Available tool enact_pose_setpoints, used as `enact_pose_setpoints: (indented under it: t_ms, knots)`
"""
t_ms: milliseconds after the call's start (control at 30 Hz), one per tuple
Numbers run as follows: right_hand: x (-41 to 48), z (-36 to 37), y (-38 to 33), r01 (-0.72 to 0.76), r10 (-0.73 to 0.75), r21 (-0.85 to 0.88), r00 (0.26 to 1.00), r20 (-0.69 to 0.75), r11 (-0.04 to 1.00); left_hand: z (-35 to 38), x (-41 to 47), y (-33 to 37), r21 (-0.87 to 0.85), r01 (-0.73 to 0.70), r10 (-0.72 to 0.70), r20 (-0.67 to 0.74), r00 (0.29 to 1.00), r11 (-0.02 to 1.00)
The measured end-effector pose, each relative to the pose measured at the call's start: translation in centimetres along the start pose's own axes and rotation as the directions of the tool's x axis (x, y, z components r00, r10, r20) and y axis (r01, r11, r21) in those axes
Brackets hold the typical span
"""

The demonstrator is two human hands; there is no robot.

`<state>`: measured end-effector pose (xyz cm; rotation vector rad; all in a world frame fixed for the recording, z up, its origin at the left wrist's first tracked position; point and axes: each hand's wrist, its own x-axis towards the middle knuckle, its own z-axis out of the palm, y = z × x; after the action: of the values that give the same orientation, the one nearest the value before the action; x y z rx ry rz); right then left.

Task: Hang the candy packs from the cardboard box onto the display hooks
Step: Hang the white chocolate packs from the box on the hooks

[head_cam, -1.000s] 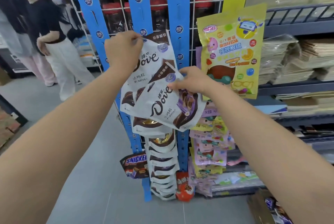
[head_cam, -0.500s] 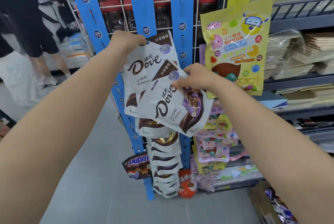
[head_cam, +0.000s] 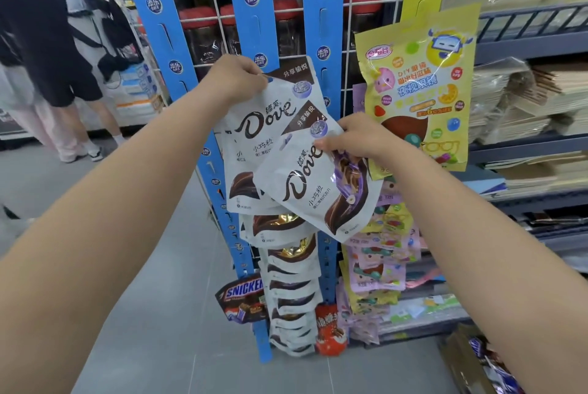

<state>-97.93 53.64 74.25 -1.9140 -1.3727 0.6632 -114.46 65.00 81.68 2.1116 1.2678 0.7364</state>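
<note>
Two white Dove candy packs are held up against the blue display strips. My left hand pinches the top left corner of the upper Dove pack, pressed near the middle strip. My right hand pinches the top of the tilted lower Dove pack, which overlaps the first. Below them a column of more Dove packs hangs on the strip. The cardboard box with more candy sits on the floor at the bottom right, partly behind my right arm.
A yellow candy bag hangs to the right, with small pink and yellow packs below it. A Snickers pack and a red pack hang low. Grey shelves with paper goods stand right. People stand at the left.
The view has drifted slightly. Both hands stay on their packs at nearly the same spots. The people at the left have shifted along the aisle.
</note>
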Motion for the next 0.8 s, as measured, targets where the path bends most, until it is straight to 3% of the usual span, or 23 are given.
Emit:
enact_pose_setpoints:
  t_ms: [133, 233, 300, 433, 633, 700, 800]
  knots:
    - [0.0, -0.2, -0.1, -0.005, 0.005, 0.006, 1.000, -0.003, 1.000, 0.1, 0.1, 0.8, -0.106, 0.173, -0.180, -0.057, 0.982, 0.979]
    - [0.2, -0.1, -0.4, -0.022, 0.023, -0.026, 1.000, 0.014, 0.999, 0.5, 0.0, 0.5, -0.195, 0.173, -0.195, -0.102, 0.976, 0.966]
    - [0.3, 0.0, -0.5, -0.047, 0.049, -0.040, 0.998, 0.045, 0.998, 1.3, 0.0, 0.0, -0.155, 0.090, -0.113, -0.148, 0.982, 0.984]
    - [0.5, 0.3, -0.6, -0.092, 0.107, -0.115, 0.986, 0.127, 0.989, 2.4, -0.2, -1.8, 0.156, -0.076, 0.109, -0.220, 0.969, 0.985]
    - [0.0, 0.6, -1.3, -0.106, 0.157, -0.168, 0.932, 0.326, 0.980, 0.9, -0.4, -4.8, 0.277, -0.309, 0.348, -0.105, 0.932, 0.910]
    - [-0.1, 0.5, -1.9, -0.094, 0.170, -0.213, 0.912, 0.373, 0.973, 0.7, -0.6, -5.4, 0.330, -0.330, 0.381, -0.102, 0.919, 0.884]
    - [-0.3, -0.3, -3.1, -0.062, 0.124, -0.208, 0.946, 0.299, 0.976, 0.5, -0.4, -5.4, 0.380, -0.325, 0.388, -0.101, 0.916, 0.866]
